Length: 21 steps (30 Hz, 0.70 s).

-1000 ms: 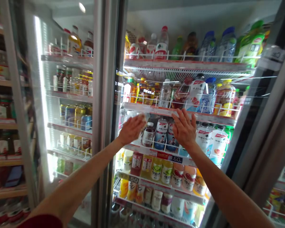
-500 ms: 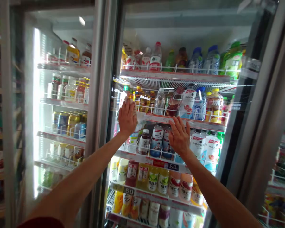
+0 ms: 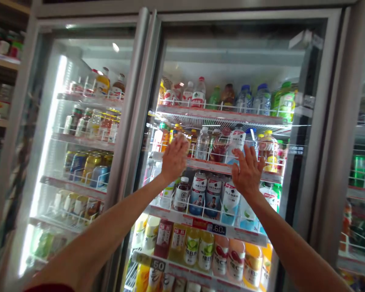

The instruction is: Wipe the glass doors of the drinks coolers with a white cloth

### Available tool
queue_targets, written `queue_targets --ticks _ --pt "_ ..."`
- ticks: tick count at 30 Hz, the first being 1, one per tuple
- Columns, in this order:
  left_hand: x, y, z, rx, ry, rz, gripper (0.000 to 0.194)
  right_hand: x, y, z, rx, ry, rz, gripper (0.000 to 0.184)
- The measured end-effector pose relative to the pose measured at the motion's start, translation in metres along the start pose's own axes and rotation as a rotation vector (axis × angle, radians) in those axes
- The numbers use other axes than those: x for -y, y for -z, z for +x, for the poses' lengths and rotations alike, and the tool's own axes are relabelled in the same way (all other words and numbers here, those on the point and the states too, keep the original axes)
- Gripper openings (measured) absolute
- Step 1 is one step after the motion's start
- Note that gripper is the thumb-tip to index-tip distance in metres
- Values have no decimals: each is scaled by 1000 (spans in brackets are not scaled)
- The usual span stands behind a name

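My left hand (image 3: 173, 162) lies flat against the glass door (image 3: 228, 54) of a drinks fridge, over a pale, crumpled cloth (image 3: 185, 143). Only the cloth's edge shows past the fingers; the rest is hidden under the hand. To the right, my right hand (image 3: 247, 172) is at the same glass with its fingers spread and nothing in it. Behind the glass, a clear bottle (image 3: 202, 142) stands between the two hands. My right hand covers part of the white-and-blue bottles on the shelves behind.
Shelves of bottled drinks (image 3: 197, 247) fill the fridge behind the door. On the left is a second glass door with a metal frame (image 3: 134, 81) and lit shelves of bottles and cans (image 3: 93, 168). Another fridge section (image 3: 363, 170) stands at the right edge.
My left hand has moved right across the glass with the cloth. My right hand has also shifted right, its fingers spreading wider. The view has tilted up, showing the top frame.
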State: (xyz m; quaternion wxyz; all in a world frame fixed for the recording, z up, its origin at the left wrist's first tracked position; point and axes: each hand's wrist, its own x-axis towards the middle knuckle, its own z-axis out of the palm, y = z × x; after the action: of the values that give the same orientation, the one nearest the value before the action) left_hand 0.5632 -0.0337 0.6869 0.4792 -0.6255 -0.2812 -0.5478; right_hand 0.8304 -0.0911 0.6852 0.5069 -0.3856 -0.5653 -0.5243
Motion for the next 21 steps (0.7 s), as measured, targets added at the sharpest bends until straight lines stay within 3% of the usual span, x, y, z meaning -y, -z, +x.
queue_targets --ticks 2,3,4,5,8,9,10,11,14,15,16,17,20,21 --pt "-11 3 -1 150 -392 -52 57 -8 -3 1 15 -13 -27 50" --pt "-12 4 2 200 -517 -69 57 -10 -5 0 21 -8 -33 50" --pt "-11 4 6 212 -540 -75 57 -12 -7 -2 22 -1 -35 50" --pt "-8 2 13 186 -463 -71 57 -12 -8 -3 13 6 -34 50" --pt "-4 -7 37 -28 77 -15 55 -13 -11 -7 -38 25 -19 53" --pt "-9 -11 43 -73 179 -1 54 -13 -11 -7 -49 31 -14 54" --pt "-16 -14 47 -80 185 4 54 -13 -10 -7 -57 35 -11 54" --pt "-24 -16 50 -50 87 -5 53 -13 -10 -7 -62 37 -9 54" --pt "-44 -15 50 139 -479 -77 50 -14 -9 -6 -75 26 -10 54" --pt "-43 -13 51 173 -583 -92 49 -14 -8 -6 -80 21 -10 54" --pt "-37 -11 53 174 -590 -97 49 -14 -8 -6 -85 17 -8 54" --pt "-29 -10 56 135 -496 -91 49 -14 -8 -6 -89 15 -6 54" --pt "-1 -12 67 -108 88 -41 50 -13 -8 -7 -87 19 -3 55" --pt "2 -14 68 -153 217 -27 50 -13 -9 -7 -83 21 -4 55"
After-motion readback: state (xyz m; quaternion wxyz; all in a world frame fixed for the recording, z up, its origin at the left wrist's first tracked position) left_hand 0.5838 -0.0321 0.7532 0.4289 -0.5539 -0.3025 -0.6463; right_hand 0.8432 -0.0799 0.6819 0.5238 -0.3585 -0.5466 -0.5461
